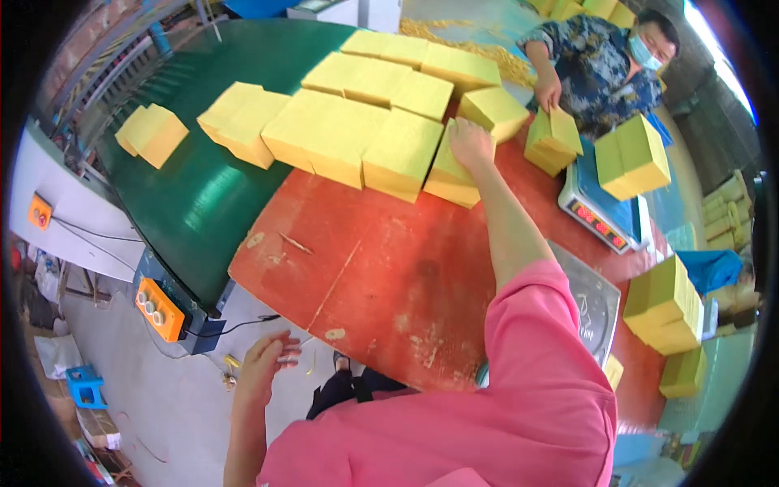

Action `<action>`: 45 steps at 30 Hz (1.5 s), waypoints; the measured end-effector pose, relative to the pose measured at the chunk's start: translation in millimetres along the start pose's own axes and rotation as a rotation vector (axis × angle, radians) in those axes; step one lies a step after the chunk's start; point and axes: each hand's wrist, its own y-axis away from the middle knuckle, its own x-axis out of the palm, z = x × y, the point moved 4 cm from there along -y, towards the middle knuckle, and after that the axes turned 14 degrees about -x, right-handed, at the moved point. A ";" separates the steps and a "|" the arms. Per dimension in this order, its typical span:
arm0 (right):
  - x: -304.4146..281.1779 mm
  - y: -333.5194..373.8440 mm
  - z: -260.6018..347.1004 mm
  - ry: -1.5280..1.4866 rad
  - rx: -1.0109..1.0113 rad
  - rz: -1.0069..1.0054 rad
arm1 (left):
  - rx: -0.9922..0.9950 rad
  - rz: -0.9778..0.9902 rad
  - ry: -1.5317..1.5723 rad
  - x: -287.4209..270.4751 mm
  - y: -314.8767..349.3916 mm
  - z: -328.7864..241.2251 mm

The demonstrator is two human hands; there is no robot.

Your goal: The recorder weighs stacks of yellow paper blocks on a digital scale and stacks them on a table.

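Observation:
My right hand (472, 146) reaches across the red table (381, 268) and is closed on the top of a yellow paper stack (452, 180) at the right end of a row. More yellow paper stacks (337, 134) stand close together to its left and behind it. My left hand (266, 364) hangs beside the table's near left edge, holding nothing, its fingers loosely bent and apart. Across the table, a co-worker's hand (548, 88) touches the top of another yellow stack (555, 142) next to a digital scale (602, 207), which bears a yellow block (633, 158).
A green conveyor belt (203, 203) with separate stacks (154, 134) adjoins the table on the left. An orange button box (160, 310) is fixed at its corner. A metal plate (583, 284) lies by my right arm. Yellow stacks (664, 307) stand at the far right. A blue stool (84, 387) is on the floor.

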 end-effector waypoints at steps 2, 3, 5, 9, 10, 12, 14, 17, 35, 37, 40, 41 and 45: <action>-14.6 27.8 16.0 -0.021 0.012 -0.003 | 0.000 0.119 -0.026 10.5 -17.7 -10.6; -18.6 45.0 25.4 -0.013 0.041 0.009 | 0.031 0.225 -0.041 20.4 -27.0 -20.4; -25.8 86.5 56.3 -0.022 -0.028 -0.035 | 0.038 0.292 -0.132 42.2 -37.5 -31.6; -58.8 182.4 135.9 -0.093 -0.040 -0.147 | 0.299 0.347 -0.281 108.1 -43.3 -66.3; -65.4 203.2 154.9 -0.124 -0.034 -0.160 | 0.393 0.339 -0.305 125.5 -42.8 -71.8; -87.4 240.4 191.8 -0.177 0.002 -0.215 | 0.455 0.341 -0.354 147.0 -42.2 -67.0; -130.3 279.7 216.5 -0.410 0.138 -0.337 | 0.703 0.377 -0.589 162.4 -33.0 -59.9; -165.6 362.1 226.9 -0.607 0.334 -0.733 | 0.805 0.305 -0.845 171.1 -26.7 -37.2; -184.9 508.6 196.6 -1.818 0.621 -0.564 | 0.513 0.579 -0.545 222.1 51.3 -2.3; -218.0 505.7 166.0 -1.615 0.387 -0.725 | 0.467 0.647 -0.341 255.8 53.9 8.9; -274.8 503.3 107.8 -1.062 0.252 -0.811 | 0.798 0.527 -0.705 342.3 37.2 29.4; -300.2 493.3 90.3 -0.822 0.174 -0.788 | 0.720 0.761 -0.296 385.5 37.6 28.5; -343.5 480.7 28.9 -0.374 0.313 -0.655 | 0.398 0.868 -0.286 477.1 50.7 50.9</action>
